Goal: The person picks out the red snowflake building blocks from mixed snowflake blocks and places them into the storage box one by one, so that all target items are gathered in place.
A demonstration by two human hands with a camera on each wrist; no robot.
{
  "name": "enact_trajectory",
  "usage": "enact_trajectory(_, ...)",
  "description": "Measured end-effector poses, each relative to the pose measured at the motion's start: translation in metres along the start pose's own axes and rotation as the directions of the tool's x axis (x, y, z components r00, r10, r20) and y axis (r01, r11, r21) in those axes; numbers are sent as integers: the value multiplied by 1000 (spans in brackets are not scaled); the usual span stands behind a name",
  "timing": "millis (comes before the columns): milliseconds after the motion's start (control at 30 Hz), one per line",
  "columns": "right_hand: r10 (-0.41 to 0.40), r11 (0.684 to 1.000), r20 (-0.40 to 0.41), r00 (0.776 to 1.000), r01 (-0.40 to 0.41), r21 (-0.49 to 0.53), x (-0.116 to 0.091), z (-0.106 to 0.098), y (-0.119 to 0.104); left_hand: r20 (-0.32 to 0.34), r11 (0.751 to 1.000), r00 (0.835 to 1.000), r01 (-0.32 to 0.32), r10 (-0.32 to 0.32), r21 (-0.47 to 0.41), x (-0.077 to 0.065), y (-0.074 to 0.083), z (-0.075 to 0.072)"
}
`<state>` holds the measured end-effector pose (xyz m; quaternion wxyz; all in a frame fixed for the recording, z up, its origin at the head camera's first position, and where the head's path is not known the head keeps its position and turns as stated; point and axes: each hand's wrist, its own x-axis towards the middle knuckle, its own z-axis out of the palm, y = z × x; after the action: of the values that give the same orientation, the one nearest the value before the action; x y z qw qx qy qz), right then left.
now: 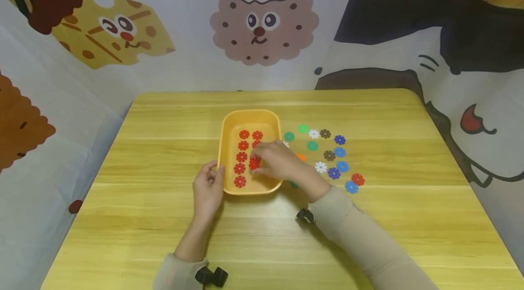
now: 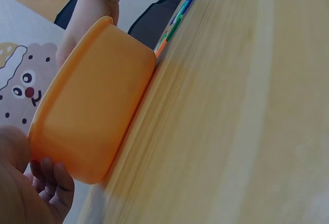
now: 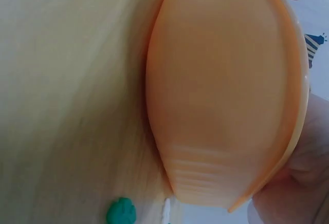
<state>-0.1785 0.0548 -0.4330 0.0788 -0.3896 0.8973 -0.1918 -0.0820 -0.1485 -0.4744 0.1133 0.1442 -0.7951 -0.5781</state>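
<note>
A yellow-orange plastic tray (image 1: 250, 189) rests on the table, holding red notched plastic discs (image 1: 242, 157) in two columns. At its near left corner my left hand (image 1: 208, 190) grips the rim; in the left wrist view its thumb is over the edge and the other fingers curl against the outer wall. My right hand (image 1: 277, 159) reaches over the right rim into the tray. Between its thumb and fingers is a red notched disc (image 1: 254, 163), low near the tray floor in the right column. The tray wall (image 3: 221, 90) hides those fingertips in the right wrist view.
Loose notched discs lie right of the tray: blue (image 1: 340, 152), brown (image 1: 329, 155), white (image 1: 320, 167), green (image 1: 312, 145) and one red (image 1: 358, 179). An orange disc (image 1: 301, 157) is partly behind the right hand. A printed cloth (image 1: 176, 72) hangs behind the wooden table (image 1: 172, 117).
</note>
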Motion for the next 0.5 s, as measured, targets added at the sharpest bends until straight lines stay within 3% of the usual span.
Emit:
enact_trajectory(100, 7, 1000, 6, 1000, -7, 1, 0, -1, 0, 1, 1000, 1000, 2, -2, -5, 0, 0, 0)
enact_trajectory(200, 4, 998, -33, 999, -2, 65, -2, -2, 3, 2, 1000, 1000, -4, 4, -4, 0, 0, 1)
enact_trajectory(333, -1, 983, -135, 991, 25, 181, -9, -3, 8, -4, 1000, 1000, -18, 18, 1, 1, 0, 1)
enact_trajectory(500, 26, 963, -279, 960, 51, 264, -20, -3, 20, -11, 1000, 1000, -26, 26, 7, 1, 0, 0)
